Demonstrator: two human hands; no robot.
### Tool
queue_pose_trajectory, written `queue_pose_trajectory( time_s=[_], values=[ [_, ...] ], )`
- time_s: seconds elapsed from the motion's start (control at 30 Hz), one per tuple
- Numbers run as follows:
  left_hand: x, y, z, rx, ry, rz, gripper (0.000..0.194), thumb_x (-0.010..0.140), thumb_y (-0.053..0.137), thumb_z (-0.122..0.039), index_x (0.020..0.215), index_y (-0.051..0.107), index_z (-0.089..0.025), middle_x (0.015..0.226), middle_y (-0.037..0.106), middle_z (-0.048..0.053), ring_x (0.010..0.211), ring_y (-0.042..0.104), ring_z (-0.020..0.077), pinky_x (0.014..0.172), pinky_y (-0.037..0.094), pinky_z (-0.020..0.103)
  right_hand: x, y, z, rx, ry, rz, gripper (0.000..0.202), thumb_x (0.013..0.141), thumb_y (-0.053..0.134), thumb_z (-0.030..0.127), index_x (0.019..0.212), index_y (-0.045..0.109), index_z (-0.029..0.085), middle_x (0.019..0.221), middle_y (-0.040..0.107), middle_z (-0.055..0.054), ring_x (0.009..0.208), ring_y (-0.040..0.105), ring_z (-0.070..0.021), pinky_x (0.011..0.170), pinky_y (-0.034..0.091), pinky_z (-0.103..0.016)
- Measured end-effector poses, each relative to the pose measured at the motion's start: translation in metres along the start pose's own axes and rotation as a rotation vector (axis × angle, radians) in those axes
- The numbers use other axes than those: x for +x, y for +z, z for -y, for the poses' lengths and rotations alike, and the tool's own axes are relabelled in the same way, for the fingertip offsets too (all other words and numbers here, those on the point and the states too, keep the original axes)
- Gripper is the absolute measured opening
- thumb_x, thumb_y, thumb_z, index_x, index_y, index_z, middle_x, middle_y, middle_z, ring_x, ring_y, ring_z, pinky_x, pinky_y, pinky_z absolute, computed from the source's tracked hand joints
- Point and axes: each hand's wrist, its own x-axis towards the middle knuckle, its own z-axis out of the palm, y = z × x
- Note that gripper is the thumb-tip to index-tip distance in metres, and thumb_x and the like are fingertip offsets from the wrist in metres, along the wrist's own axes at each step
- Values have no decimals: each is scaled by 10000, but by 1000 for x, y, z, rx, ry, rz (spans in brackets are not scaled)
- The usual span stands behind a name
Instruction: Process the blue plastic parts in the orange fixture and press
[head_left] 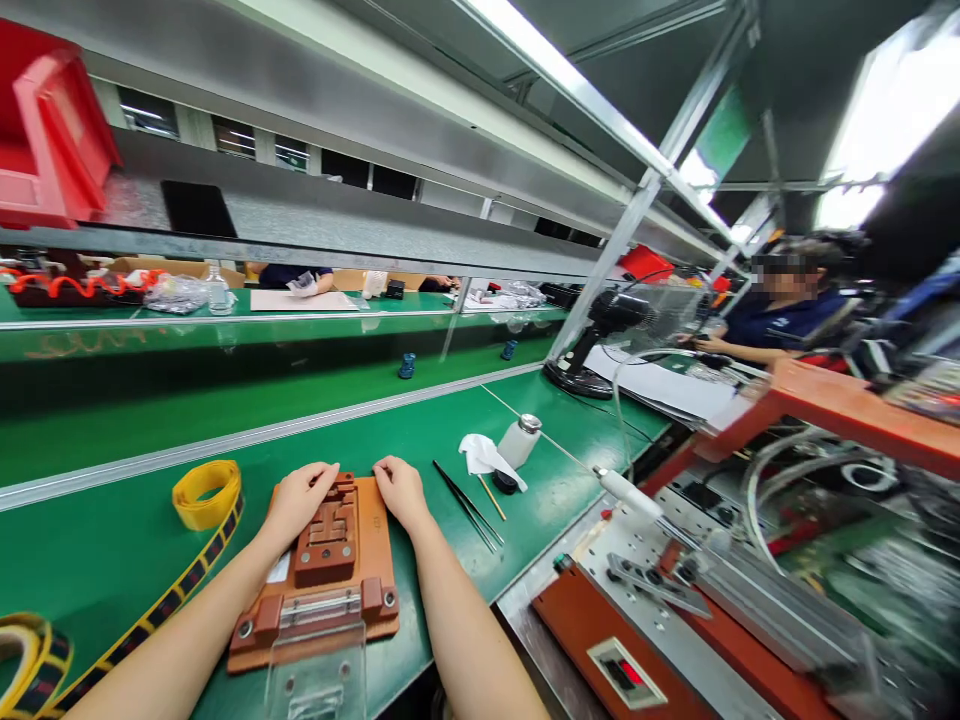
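Observation:
A reddish-brown fixture (379, 545) lies on the green bench in front of me. Its raised block (330, 570) has carved recesses. A clear hinged cover (319, 675) is folded open toward me. My left hand (304, 500) lies over the fixture's far left side, its fingers closed against the top of the block. At the far right corner, my right hand (401, 490) grips the plate's edge with curled fingers. Black tweezers (469, 505) lie right of that hand, beside a wooden stick (493, 498), a white wipe (484, 455) and a white dispenser bottle (519, 440).
A yellow-edged component tape (206, 495) runs along the left side. To the right stands a machine with a brown panel (615, 640) and red frame (862, 415). A black fan (592, 340) is farther back. Another person (780, 310) sits at the right.

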Motion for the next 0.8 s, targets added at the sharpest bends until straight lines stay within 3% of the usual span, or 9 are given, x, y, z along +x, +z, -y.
queue_pose_trajectory(
  time_s=[0.23, 0.43, 0.8],
  values=[
    [11, -5, 15, 41, -86, 22, 494, 790, 512, -646, 907, 790, -255, 1048, 801, 44, 1002, 705, 308, 826, 500, 330, -1, -1, 11, -77, 65, 9, 187, 961, 571, 245, 985, 755, 259, 1095, 776, -5, 1051, 694, -187, 869, 482, -253],
    [22, -9, 18, 122, -199, 88, 454, 809, 500, -618, 956, 793, -304, 1076, 796, 3, 991, 708, 307, 761, 505, 316, 4, 0, 8, -112, 93, 39, 204, 971, 561, 288, 1032, 754, 267, 1119, 768, 4, 1063, 694, -186, 867, 498, -253],
    [22, -8, 18, 94, -218, 75, 437, 792, 521, -615, 939, 801, -313, 1053, 802, -6, 964, 718, 305, 722, 504, 300, 6, 3, 5, -109, 86, 61, 227, 984, 542, 297, 1077, 743, 248, 1156, 751, -27, 1090, 686, -201, 901, 497, -273]
  ],
)
